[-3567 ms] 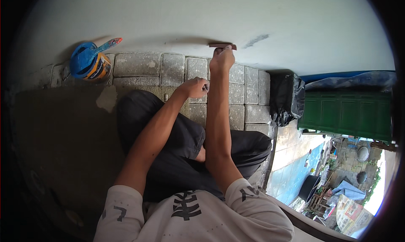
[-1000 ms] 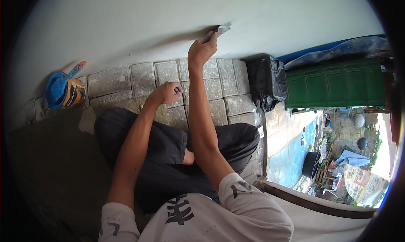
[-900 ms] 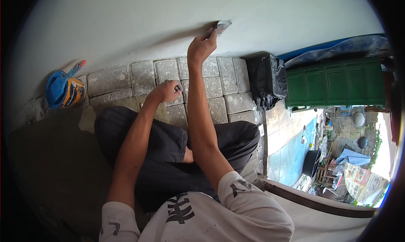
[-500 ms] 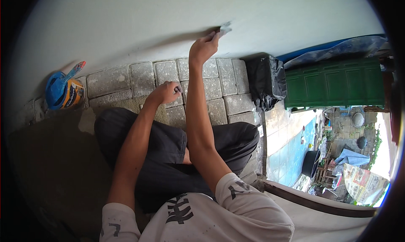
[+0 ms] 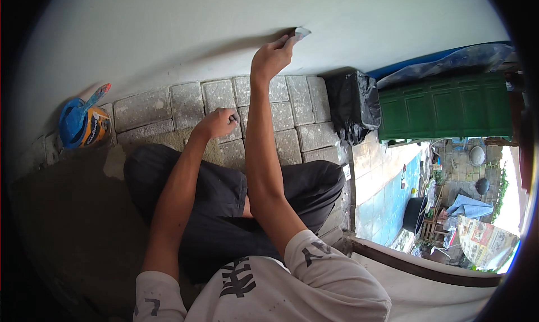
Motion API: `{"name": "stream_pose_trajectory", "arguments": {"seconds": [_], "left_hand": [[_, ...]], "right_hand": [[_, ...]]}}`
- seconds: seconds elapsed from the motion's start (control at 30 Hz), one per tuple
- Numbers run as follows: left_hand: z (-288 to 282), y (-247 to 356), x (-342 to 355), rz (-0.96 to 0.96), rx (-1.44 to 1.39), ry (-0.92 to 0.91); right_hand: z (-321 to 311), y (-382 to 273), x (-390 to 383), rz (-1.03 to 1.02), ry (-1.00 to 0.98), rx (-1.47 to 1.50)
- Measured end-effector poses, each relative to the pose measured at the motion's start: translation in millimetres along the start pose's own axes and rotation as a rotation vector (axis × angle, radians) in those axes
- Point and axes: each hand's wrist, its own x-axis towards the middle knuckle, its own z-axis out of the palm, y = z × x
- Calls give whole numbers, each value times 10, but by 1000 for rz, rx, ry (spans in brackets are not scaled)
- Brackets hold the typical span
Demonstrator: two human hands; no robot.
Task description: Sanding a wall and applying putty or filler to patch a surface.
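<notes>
My right hand (image 5: pixel 274 57) reaches up to the pale wall (image 5: pixel 185 24). Its fingers pinch a small flat whitish-grey piece (image 5: pixel 302 33) held against the wall surface; its exact kind cannot be made out. A dark shadow from the hand stretches leftward along the wall. Lower and to the left, my left hand (image 5: pixel 219 123) is curled closed above the paving near my knee. Whether anything lies inside its fingers is hidden. Its fingertips look greyish and dusty.
At the left, by the wall's foot, stands an orange and black can (image 5: pixel 96 125) with a blue top and a blue, red-tipped tool (image 5: pixel 92 100) on it. Grey paving blocks (image 5: pixel 143 109) border the wall. To the right are a black plastic-wrapped box (image 5: pixel 353 100) and a green ribbed container (image 5: pixel 446 109).
The flat piece in my right hand has turned and now shows a smoother, rounded edge, slightly higher up the wall. My left hand stays curled in nearly the same place.
</notes>
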Motion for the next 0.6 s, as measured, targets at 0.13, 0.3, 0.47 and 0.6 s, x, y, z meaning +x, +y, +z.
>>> {"name": "stream_pose_trajectory", "arguments": {"seconds": [0.13,0.3,0.47,0.6], "left_hand": [[-53,60,30,4,-29,-11],[-13,105,2,-15,-54,-14],[-81,22,27,8,-35,6],[-29,18,8,-12,-26,-5]], "right_hand": [[48,195,116,18,35,-39],[-26,104,21,-111,25,-29],[65,214,-40,-143,71,20],[55,211,-48,-234,24,-59]]}}
